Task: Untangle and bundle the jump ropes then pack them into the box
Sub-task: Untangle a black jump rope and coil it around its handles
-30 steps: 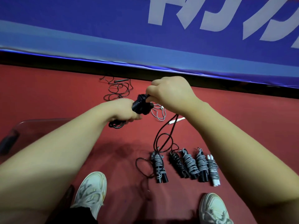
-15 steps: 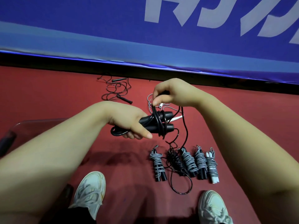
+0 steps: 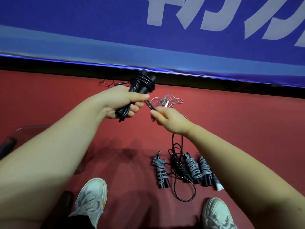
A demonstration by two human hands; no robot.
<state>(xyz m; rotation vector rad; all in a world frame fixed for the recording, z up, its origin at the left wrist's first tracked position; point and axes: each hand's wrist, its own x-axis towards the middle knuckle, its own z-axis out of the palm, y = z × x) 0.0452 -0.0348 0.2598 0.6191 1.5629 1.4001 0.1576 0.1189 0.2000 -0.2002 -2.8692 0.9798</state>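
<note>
Tipped the black jump rope (image 3: 143, 83) upward since a moment ago, my left hand (image 3: 122, 103) fisted round it, right hand (image 3: 166, 119) pinching its cord (image 3: 149, 105) taut, and slack draped over the finished bundles (image 3: 193, 167) at the near edge of the floor (image 3: 247, 129) could snag one.

i see a black rope (image 3: 142, 83), grey-wrapped black bundles (image 3: 193, 167), red floor (image 3: 247, 121), blue banner (image 3: 82, 30), white shoes (image 3: 90, 195).

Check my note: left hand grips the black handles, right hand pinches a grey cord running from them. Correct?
No. The head view shows the cord the right hand pinches is black, not grey. The left hand does grip the black handles.
</note>
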